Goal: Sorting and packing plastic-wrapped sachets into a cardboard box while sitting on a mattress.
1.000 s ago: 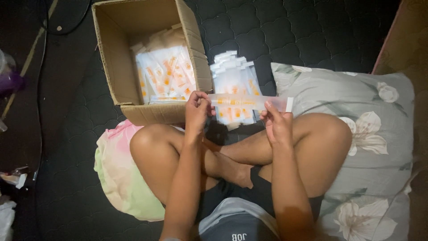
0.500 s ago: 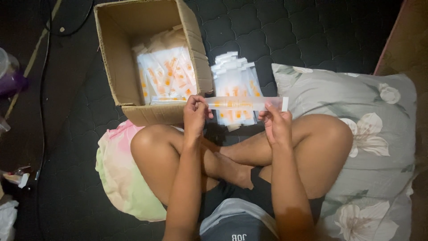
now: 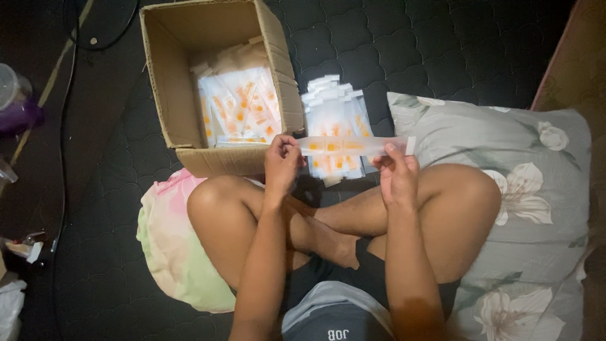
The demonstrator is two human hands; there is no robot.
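Observation:
I sit cross-legged on a dark quilted mattress. My left hand [image 3: 282,161] pinches one end of a long clear plastic pouch [image 3: 353,146] with orange marks, and my right hand [image 3: 396,173] grips its other end. The pouch is stretched flat and level between the two hands, above my knees. Just behind it lies a stack of the same pouches [image 3: 334,120] on the mattress. An open cardboard box [image 3: 183,76] to the left of the stack holds several more pouches [image 3: 240,107].
A grey floral pillow [image 3: 536,208] lies under my right leg, a pink-green pillow [image 3: 170,240] under my left. A black cable [image 3: 63,158] runs along the left. A clear and purple container [image 3: 16,101] stands at the far left edge.
Both hands have stayed on the pouch, holding it level. The pouch has shifted slightly as the view moved a little; nothing was picked up or set down.

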